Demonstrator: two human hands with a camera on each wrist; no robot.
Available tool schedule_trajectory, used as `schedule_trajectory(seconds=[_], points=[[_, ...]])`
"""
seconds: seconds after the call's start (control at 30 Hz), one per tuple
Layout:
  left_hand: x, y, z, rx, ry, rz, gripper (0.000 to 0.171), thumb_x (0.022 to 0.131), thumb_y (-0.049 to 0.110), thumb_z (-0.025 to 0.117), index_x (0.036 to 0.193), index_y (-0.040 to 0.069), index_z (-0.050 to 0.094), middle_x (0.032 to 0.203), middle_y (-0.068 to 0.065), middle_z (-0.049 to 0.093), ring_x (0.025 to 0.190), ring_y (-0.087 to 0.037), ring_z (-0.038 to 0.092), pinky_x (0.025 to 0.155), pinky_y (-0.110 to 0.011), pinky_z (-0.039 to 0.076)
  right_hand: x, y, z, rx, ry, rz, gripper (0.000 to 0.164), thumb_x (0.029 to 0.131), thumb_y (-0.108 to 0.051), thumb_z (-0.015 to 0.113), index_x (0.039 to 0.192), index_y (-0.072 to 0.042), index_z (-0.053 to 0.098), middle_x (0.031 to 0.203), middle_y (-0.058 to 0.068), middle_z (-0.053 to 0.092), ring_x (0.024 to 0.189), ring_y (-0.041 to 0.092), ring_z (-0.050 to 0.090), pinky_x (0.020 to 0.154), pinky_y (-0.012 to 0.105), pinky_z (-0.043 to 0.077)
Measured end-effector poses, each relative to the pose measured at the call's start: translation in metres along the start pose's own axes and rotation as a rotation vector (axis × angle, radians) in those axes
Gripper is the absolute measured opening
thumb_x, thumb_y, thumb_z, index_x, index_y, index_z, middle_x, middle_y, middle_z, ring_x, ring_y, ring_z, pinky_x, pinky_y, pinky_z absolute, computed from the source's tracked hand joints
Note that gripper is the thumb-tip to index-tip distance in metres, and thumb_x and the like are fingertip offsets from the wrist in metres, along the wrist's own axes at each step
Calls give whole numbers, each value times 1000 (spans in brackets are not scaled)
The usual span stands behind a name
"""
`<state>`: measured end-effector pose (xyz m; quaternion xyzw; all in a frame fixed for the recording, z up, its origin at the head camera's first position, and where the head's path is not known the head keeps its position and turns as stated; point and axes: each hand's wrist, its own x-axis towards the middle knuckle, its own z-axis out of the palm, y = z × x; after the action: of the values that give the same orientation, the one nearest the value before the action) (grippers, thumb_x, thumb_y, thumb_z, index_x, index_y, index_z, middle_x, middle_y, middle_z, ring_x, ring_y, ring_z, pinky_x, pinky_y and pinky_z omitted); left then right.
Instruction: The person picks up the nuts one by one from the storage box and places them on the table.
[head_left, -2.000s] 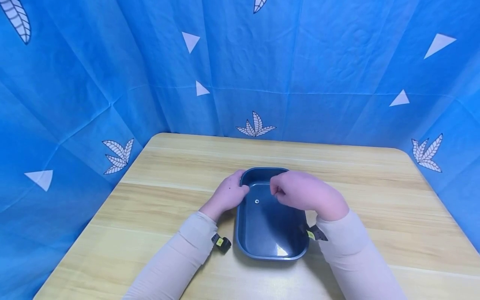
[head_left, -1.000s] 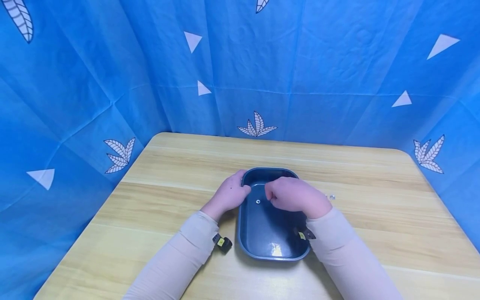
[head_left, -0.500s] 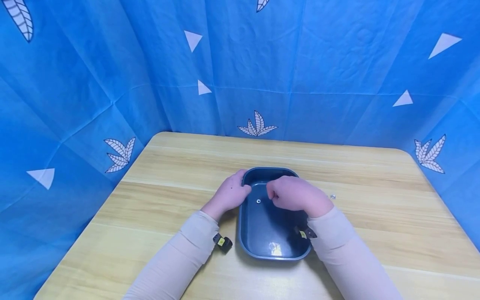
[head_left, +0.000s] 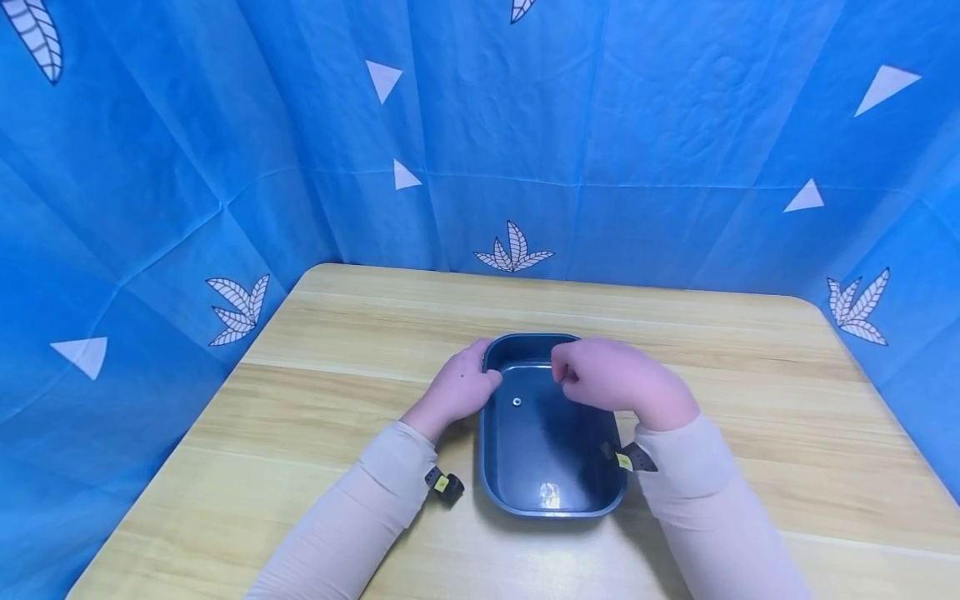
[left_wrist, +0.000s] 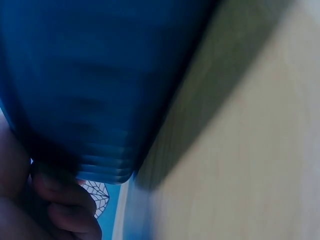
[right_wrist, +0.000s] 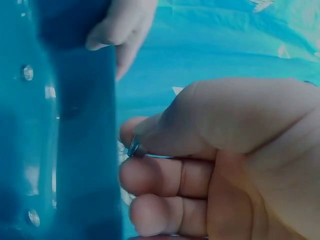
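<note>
A deep dark-blue rectangular tray (head_left: 551,467) with rounded corners stands on the table. My left hand (head_left: 456,385) grips its left rim, thumb on the inner side; in the left wrist view its fingers (left_wrist: 70,200) curl by the tray's outer wall. Over the tray's far right side, my right hand (head_left: 618,375) pinches a small shiny metal piece (right_wrist: 134,148) between thumb and forefinger, largely covered by the fingertips. Inside the tray lies a small metal nut (head_left: 517,402). The right wrist view shows another silvery spot (right_wrist: 33,217) in the tray, its kind unclear.
The light wooden table (head_left: 360,367) extends on all sides of the tray. A blue curtain (head_left: 637,125) with white leaf and triangle prints hangs behind and beside it. Each wrist wears a strapped camera, the left one (head_left: 450,489) close to the tray's left wall.
My right hand has moved right and slightly away, towards the tray's right rim. The small shiny bit on the table at right is now hidden behind it. My left hand stays put.
</note>
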<state>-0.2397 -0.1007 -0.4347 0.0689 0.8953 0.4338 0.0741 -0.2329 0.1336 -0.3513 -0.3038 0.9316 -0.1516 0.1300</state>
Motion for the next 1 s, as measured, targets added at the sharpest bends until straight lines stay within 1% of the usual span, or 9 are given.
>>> schedule_trajectory(seconds=[0.13, 0.27, 0.47, 0.57, 0.7, 0.77, 0.83, 0.9, 1.0], points=[[0, -1, -1, 3, -3, -1, 56, 98, 19, 54, 152, 9, 44, 147, -10, 54, 135, -30, 50, 108, -52, 43, -7, 6, -7, 22, 33, -3, 14, 87, -2, 58, 91, -13, 66, 82, -3, 60, 73, 16, 54, 68, 33, 48], [0, -2, -2, 7, -3, 3, 56, 98, 18, 54, 152, 9, 44, 147, -10, 54, 135, -30, 50, 109, -51, 43, -14, 13, -14, 46, 51, 26, 13, 87, -2, 58, 93, -11, 66, 82, -1, 61, 72, 17, 54, 68, 35, 48], [0, -2, -3, 6, -1, 11, 56, 98, 18, 54, 152, 8, 44, 147, -11, 53, 136, -31, 49, 109, -52, 43, -22, 26, -22, 72, 47, 75, 16, 88, -5, 58, 100, -9, 67, 87, 0, 64, 73, 17, 56, 70, 36, 50], [0, -2, -2, 5, -2, 14, 55, 98, 18, 54, 152, 9, 44, 147, -10, 54, 135, -31, 50, 108, -51, 44, -25, 33, -24, 87, 40, 107, 19, 87, -5, 55, 102, -8, 67, 88, 1, 64, 70, 18, 56, 67, 36, 49], [1, -3, -2, 5, -3, 16, 54, 98, 18, 54, 151, 10, 45, 145, -9, 55, 134, -29, 51, 108, -51, 44, -27, 43, -25, 116, 4, 171, 24, 86, -5, 52, 106, -6, 65, 92, 4, 64, 65, 19, 56, 63, 37, 49], [1, -3, -2, 3, -2, 17, 54, 98, 17, 54, 151, 9, 46, 145, -9, 56, 133, -30, 52, 108, -51, 44, -26, 48, -24, 112, -3, 191, 24, 86, -6, 54, 108, -5, 64, 96, 5, 65, 69, 20, 57, 65, 38, 50], [1, -3, -2, -1, -2, 17, 54, 98, 17, 54, 150, 10, 46, 145, -9, 55, 133, -30, 52, 108, -51, 44, -25, 52, -22, 109, -7, 207, 23, 86, -7, 55, 107, -5, 64, 98, 6, 65, 74, 22, 58, 67, 39, 51], [0, -2, -2, -5, -4, 12, 54, 98, 18, 54, 151, 10, 45, 145, -9, 55, 134, -30, 51, 108, -52, 44, -24, 57, -20, 104, -11, 217, 19, 86, -7, 57, 104, -6, 64, 96, 5, 65, 78, 22, 58, 69, 39, 51], [0, -2, -1, -9, -5, 10, 54, 98, 18, 54, 151, 10, 45, 146, -9, 55, 134, -30, 51, 108, -52, 44, -23, 65, -16, 116, -28, 228, 13, 85, -6, 59, 98, -7, 64, 89, 4, 63, 76, 22, 57, 67, 38, 49]])
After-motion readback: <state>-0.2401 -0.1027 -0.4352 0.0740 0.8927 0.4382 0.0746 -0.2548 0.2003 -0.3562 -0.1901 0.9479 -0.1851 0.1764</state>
